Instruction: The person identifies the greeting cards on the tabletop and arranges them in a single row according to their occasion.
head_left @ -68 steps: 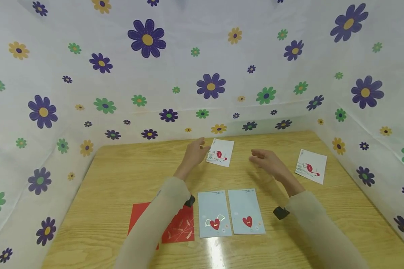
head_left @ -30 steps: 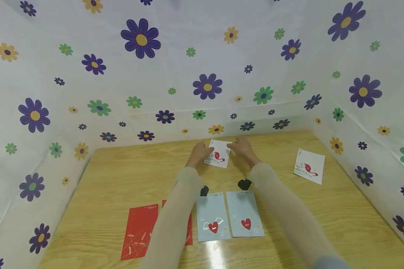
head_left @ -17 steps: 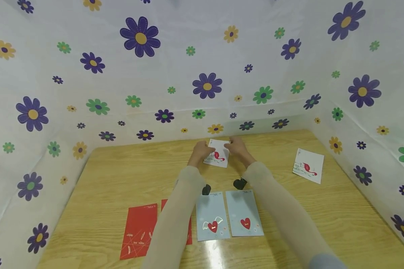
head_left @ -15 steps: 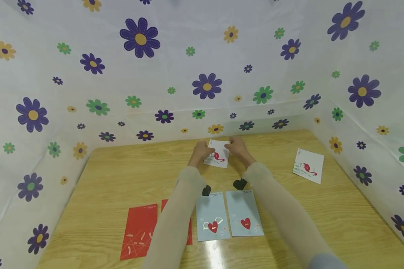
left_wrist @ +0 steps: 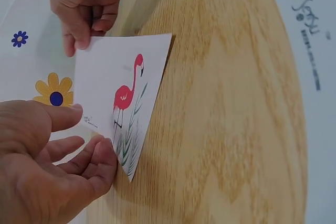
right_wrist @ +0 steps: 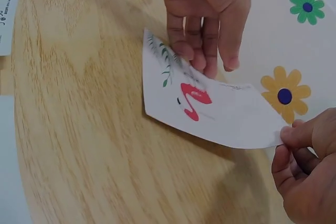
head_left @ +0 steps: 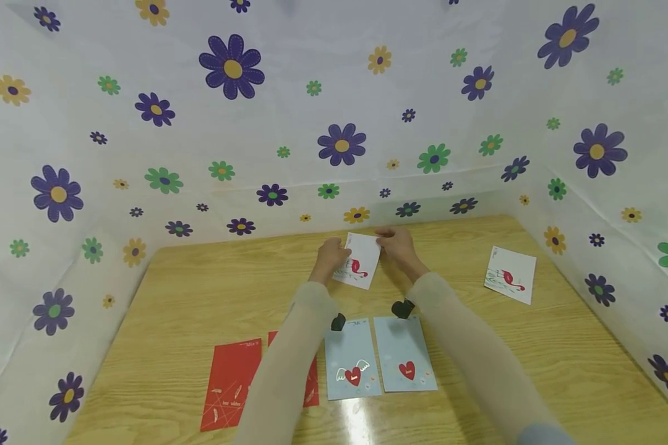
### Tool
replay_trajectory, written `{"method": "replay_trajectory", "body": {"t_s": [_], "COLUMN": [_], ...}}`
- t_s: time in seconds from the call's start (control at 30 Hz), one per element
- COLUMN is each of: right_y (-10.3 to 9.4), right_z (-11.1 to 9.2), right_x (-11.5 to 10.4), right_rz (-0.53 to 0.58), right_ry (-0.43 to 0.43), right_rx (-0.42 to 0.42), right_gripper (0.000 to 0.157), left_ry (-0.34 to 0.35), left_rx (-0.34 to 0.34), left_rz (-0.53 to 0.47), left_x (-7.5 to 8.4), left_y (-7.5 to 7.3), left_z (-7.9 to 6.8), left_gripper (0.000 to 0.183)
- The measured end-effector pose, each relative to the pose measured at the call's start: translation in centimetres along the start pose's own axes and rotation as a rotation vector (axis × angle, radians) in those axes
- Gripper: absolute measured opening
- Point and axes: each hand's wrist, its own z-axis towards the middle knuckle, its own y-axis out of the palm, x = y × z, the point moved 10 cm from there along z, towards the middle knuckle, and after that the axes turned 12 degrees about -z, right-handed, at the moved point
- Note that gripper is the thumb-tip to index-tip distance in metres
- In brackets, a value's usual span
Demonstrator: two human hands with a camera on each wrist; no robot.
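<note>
A white card with a red flamingo (head_left: 358, 262) is tilted up from the back of the table. My right hand (head_left: 396, 245) pinches its far right corner between thumb and fingers, which the right wrist view shows with the card bowed. My left hand (head_left: 329, 256) is at the card's left edge; its fingertips (left_wrist: 105, 153) touch that edge while the thumb stands apart from the card. In the right wrist view the left hand (right_wrist: 206, 19) has its fingers extended along the edge.
A second flamingo card (head_left: 510, 275) lies at the right. Two light blue heart cards (head_left: 351, 346) lie side by side in front, left of them two red cards (head_left: 234, 371), one partly under my left sleeve (head_left: 289, 358). Flowered cloth (head_left: 289, 111) walls the wooden table (head_left: 189, 290).
Both hands have come in from either side to the flamingo card. It has since lifted and shifted slightly toward me; the left thumb has come off it while the right hand pinches its corner.
</note>
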Motion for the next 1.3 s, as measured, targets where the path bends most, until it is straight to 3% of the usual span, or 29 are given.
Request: {"method": "replay_trajectory", "body": {"t_s": [0.2, 0.3, 0.47, 0.63, 0.9, 1.07, 1.3], "right_y": [-0.3, -0.6, -1.1, -1.5, -2.8, -3.6, -4.7], "right_z": [-0.7, -1.1, -1.8, -2.7, -4.7, -5.4, -6.0], "right_x": [-1.5, -2.1, -2.7, -4.0, -6.9, -7.7, -8.5], "right_rz": [0.053, 0.078, 0.077, 0.052, -0.068, -0.1, -0.126], "right_ry": [-0.062, -0.089, -0.118, -0.182, -0.328, -0.344, -0.325], "right_rx": [-0.07, -0.085, -0.081, -0.063, -0.032, -0.025, -0.012], "right_gripper": [0.028, 0.026, 0.024, 0.026, 0.022, 0.022, 0.022], "left_ry": [0.011, 0.065, 0.172, 0.257, 0.274, 0.347, 0.466], "left_rx": [-0.021, 0.004, 0.074, 0.1, 0.08, 0.052, 0.07], "left_rz": [-0.004, 0.029, -0.061, -0.136, -0.159, -0.164, -0.121], "left_x": [-0.3, 0.1, 1.3, 2.4, 3.5, 4.9, 7.5], "left_y": [-0.2, -0.9, -2.6, -3.9, -4.7, -5.3, -6.1], "left_z": [-0.1, -0.2, -0.5, -1.0, -2.5, -3.5, -5.0], "left_gripper": [0.053, 0.048, 0.036, 0.027, 0.022, 0.021, 0.02]}}
